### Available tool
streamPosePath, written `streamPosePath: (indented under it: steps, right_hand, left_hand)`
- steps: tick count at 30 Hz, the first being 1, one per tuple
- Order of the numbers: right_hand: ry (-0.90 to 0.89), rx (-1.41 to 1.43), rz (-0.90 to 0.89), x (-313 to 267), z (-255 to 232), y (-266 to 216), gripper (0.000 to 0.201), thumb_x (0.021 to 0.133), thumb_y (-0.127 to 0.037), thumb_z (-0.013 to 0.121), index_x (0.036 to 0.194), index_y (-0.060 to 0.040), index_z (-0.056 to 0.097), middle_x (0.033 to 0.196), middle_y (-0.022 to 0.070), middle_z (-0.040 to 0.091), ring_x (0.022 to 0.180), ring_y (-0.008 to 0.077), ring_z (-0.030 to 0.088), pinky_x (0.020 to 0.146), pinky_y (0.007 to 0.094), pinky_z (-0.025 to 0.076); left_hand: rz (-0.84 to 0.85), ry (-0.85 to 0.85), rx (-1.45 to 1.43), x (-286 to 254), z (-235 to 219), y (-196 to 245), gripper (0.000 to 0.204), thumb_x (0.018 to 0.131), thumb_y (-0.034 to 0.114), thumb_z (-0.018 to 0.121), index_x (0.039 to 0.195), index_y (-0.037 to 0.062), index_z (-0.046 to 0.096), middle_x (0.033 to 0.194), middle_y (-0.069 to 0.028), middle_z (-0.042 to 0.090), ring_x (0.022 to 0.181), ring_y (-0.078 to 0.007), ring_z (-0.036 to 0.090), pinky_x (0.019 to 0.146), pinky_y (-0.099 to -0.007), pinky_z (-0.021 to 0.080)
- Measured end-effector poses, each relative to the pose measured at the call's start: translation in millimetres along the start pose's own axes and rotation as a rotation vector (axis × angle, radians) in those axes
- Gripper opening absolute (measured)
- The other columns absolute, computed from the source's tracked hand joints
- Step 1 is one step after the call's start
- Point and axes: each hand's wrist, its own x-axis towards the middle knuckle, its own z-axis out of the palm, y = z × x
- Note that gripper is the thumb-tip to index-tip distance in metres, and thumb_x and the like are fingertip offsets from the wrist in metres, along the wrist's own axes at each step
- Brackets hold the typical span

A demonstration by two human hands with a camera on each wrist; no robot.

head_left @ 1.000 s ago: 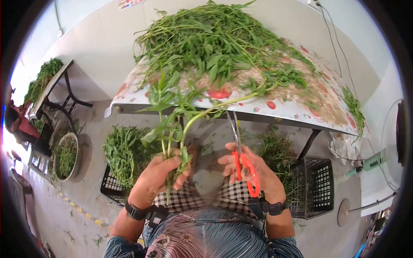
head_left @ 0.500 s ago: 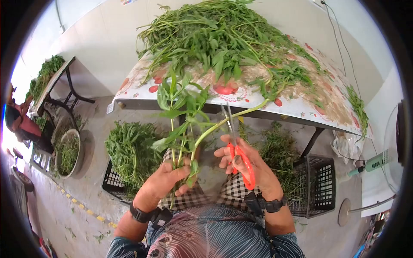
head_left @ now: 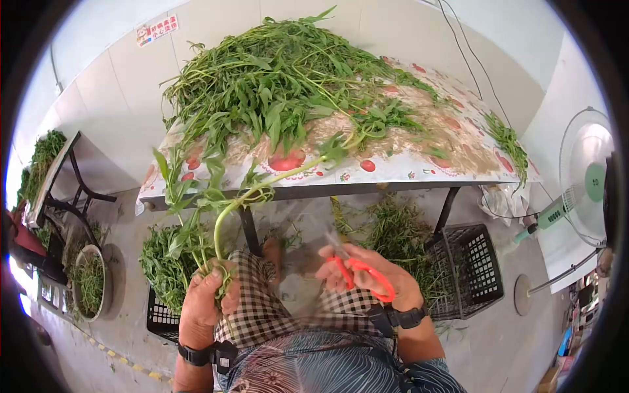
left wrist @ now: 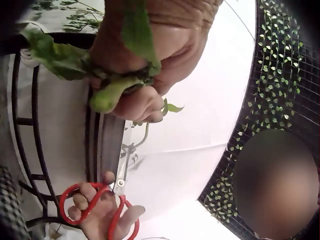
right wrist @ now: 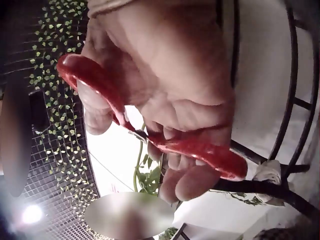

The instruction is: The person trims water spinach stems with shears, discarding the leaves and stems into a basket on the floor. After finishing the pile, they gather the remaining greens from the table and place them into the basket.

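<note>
My left hand [head_left: 204,298] is gripping the bunch of stems [head_left: 211,216] low beside my knee; my right hand [head_left: 367,281] is curling through the red scissors [head_left: 360,272]. I'm judging it best to keep cut ends level before snipping.

Two hands show: a left hand [head_left: 200,304] and a right hand [head_left: 367,278]. There is one pair of red scissors [head_left: 357,272], one bunch of green stems [head_left: 203,223] in the left grip, and one big heap of greens [head_left: 275,85] on one surface [head_left: 419,164]. Two black crates [head_left: 478,272] stand on the floor, with one round basin [head_left: 88,281] and one fan [head_left: 586,177].
</note>
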Motion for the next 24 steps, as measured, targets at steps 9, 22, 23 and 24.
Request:
streamPosePath:
  steps: [9, 22, 23, 24]
  right_hand:
    - [0.089, -0.027, -0.113, 4, 6, 5, 0.07, 0.081, -0.048, 0.06, 0.126, 0.0024, 0.041, 0.1, 0.0159, 0.061, 0.079, 0.0187, 0.058, 0.071, 0.0298, 0.046]
    - [0.096, -0.16, -0.066, 34, 27, 15, 0.064, 0.084, -0.047, 0.059, 0.127, -0.003, 0.041, 0.101, 0.0104, 0.057, 0.085, 0.0153, 0.056, 0.074, 0.0284, 0.046]
    - [0.098, -0.162, -0.07, 36, 30, 12, 0.065, 0.083, -0.047, 0.059, 0.127, -0.0032, 0.041, 0.101, 0.0103, 0.057, 0.085, 0.0154, 0.056, 0.074, 0.0284, 0.046]
    - [0.098, -0.166, -0.071, 39, 33, 10, 0.065, 0.083, -0.048, 0.06, 0.128, -0.0035, 0.041, 0.101, 0.0102, 0.057, 0.085, 0.0154, 0.056, 0.074, 0.0284, 0.046]
  left_hand:
    - [0.047, -0.041, 0.106, -4, -4, 7, 0.028, 0.086, 0.028, 0.058, 0.098, 0.0021, 0.055, 0.062, -0.0066, 0.053, 0.045, -0.0123, 0.045, 0.039, -0.0241, 0.035]
    - [-0.038, -0.192, 0.277, -13, -9, -1, 0.027, 0.09, 0.025, 0.052, 0.091, -0.0027, 0.055, 0.068, -0.0076, 0.056, 0.051, -0.0135, 0.05, 0.046, -0.0248, 0.039]
    - [-0.033, -0.193, 0.297, -13, -9, -3, 0.029, 0.09, 0.025, 0.053, 0.091, -0.0034, 0.055, 0.067, -0.0087, 0.056, 0.051, -0.0148, 0.05, 0.045, -0.0256, 0.04]
    - [-0.039, -0.199, 0.291, -13, -8, -4, 0.029, 0.09, 0.025, 0.054, 0.092, -0.0034, 0.055, 0.068, -0.0091, 0.057, 0.052, -0.0153, 0.051, 0.046, -0.0262, 0.041]
